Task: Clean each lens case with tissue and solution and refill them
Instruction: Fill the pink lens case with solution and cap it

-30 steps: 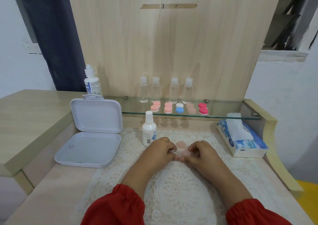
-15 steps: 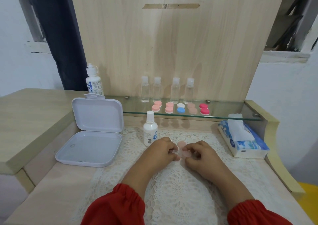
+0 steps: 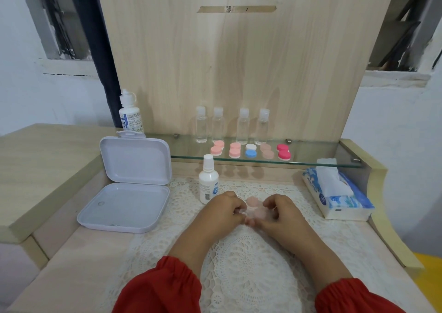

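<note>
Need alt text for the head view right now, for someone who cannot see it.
Both hands, left hand and right hand, grip a pale pink lens case over a lace mat. A white solution bottle stands just behind; five more cases sit on the glass shelf.

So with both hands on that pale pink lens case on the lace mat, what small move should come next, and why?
Probably twist off a cap. The left hand and right hand both pinch the pale pink lens case, whose caps look still on. No tissue is in hand; the tissue pack sits to the right and the small solution bottle stands capped to the left.
</note>
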Demonstrator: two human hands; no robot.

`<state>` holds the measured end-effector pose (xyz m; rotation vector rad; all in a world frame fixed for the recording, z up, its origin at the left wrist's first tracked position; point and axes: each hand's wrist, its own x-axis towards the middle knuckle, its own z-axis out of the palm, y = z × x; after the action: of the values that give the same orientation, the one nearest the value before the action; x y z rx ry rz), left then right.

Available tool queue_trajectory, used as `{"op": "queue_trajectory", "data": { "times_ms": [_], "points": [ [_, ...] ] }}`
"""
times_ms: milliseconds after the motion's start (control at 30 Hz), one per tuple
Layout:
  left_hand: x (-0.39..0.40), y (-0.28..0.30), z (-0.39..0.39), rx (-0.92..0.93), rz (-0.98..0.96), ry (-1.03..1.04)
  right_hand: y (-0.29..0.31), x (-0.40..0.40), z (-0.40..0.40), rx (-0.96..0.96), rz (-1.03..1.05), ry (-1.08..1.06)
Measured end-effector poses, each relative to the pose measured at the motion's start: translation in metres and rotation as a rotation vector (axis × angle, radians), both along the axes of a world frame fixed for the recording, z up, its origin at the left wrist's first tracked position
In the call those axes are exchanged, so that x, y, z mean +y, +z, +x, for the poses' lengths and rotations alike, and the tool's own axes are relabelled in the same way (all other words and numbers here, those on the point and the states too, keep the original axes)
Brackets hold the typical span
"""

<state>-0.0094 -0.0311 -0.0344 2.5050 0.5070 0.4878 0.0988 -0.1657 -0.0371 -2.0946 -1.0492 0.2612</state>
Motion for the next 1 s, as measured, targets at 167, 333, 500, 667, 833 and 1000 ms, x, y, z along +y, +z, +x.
{"op": "queue_trajectory", "data": {
  "times_ms": [167,333,500,667,833,1000],
  "points": [
    [-0.001,0.001,0.0,0.013,-0.044,0.018,-0.001,0.0,0.002,0.006,0.025,0.054],
    [-0.003,0.002,-0.002,0.036,-0.057,0.04,0.0,0.0,0.002,0.041,0.111,-0.011],
    [-0.005,0.004,-0.005,0.037,-0.072,0.054,-0.004,0.0,0.014,-0.068,0.038,-0.146],
    [-0.008,0.005,-0.011,-0.038,-0.184,0.136,-0.007,0.0,0.016,-0.087,-0.023,-0.159],
    [-0.01,0.002,-0.022,-0.132,-0.329,0.213,-0.007,-0.001,0.014,-0.084,0.004,-0.15],
    [-0.01,0.003,-0.041,-0.268,-0.482,0.319,-0.007,-0.004,0.012,-0.104,0.025,-0.125]
  ]
}}
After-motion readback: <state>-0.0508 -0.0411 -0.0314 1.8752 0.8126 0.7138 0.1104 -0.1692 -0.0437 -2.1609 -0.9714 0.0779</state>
